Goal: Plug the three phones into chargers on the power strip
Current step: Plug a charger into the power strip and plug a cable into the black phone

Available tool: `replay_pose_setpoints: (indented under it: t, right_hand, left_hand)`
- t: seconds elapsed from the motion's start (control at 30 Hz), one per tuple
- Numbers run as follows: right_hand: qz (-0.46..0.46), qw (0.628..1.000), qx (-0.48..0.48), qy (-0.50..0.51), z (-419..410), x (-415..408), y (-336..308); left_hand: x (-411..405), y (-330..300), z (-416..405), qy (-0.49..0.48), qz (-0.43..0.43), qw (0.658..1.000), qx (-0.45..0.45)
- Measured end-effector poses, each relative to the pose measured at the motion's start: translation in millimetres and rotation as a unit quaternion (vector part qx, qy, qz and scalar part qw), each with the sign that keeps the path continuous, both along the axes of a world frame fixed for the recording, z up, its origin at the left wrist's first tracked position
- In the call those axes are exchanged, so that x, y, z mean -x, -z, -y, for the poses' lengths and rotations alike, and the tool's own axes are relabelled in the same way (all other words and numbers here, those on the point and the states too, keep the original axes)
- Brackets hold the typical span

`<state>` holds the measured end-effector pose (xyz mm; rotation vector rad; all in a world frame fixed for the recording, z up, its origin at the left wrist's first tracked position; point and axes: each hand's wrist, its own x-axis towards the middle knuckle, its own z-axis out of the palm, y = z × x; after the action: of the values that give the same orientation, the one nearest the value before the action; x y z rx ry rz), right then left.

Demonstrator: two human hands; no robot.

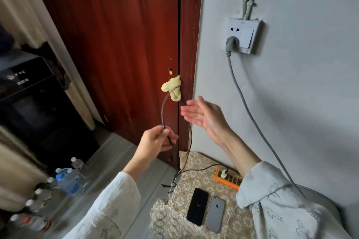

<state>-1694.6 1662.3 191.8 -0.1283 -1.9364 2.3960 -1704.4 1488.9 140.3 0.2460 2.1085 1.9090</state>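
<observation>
My left hand (157, 140) is raised in front of the door and pinches a dark braided cable (164, 110) that arches up above it and trails down toward the table. To its right, my right hand (204, 116) is held up open, palm showing, with nothing in it. Below on the patterned table lie two phones side by side: a black phone (197, 206) and a grey phone (215, 213). A third phone is not in view. The orange power strip (229, 179) lies against the wall with a white charger (224, 173) plugged into its left end.
A red-brown door (116, 44) stands ahead with a yellow cloth (172, 88) tied at its edge. A wall socket (242, 35) holds a grey plug whose cord runs down the wall. A black appliance (29, 103) and several water bottles (66, 178) stand on the floor at left.
</observation>
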Motion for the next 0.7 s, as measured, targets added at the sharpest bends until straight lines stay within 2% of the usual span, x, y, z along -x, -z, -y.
replay_pose_setpoints:
  t: [0.13, 0.27, 0.33, 0.4, 0.47, 0.6, 0.7]
  right_hand:
    - [0.099, 0.978, -0.137, -0.125, -1.1, -24.3, 49.9]
    - [0.131, 0.934, -0.246, -0.225, 6.5, -42.5, 83.5]
    - [0.123, 0.928, -0.285, -0.208, 9.9, -42.1, 91.0]
    - [0.109, 0.943, -0.288, -0.126, 12.5, -39.2, 93.0]
    - [0.088, 0.943, -0.306, -0.095, 14.1, -35.2, 91.6]
    - [0.067, 0.919, -0.362, -0.139, 15.4, -32.1, 91.5]
    - [0.086, 0.927, -0.319, -0.180, 18.5, -36.0, 90.4]
  left_hand:
    - [7.5, -38.0, -0.8, -0.032, 0.039, 0.984, -0.173]
    - [11.2, -59.6, 3.0, -0.049, 0.068, 0.959, -0.271]
    - [11.9, -66.6, 6.9, -0.058, 0.080, 0.941, -0.322]
    - [11.1, -73.0, 8.4, -0.064, 0.090, 0.925, -0.363]
    - [9.6, -79.4, 7.4, -0.063, 0.099, 0.913, -0.391]
    - [8.4, -92.1, 10.0, -0.078, 0.112, 0.886, -0.443]
    - [8.8, -96.4, 14.6, -0.080, 0.114, 0.874, -0.466]
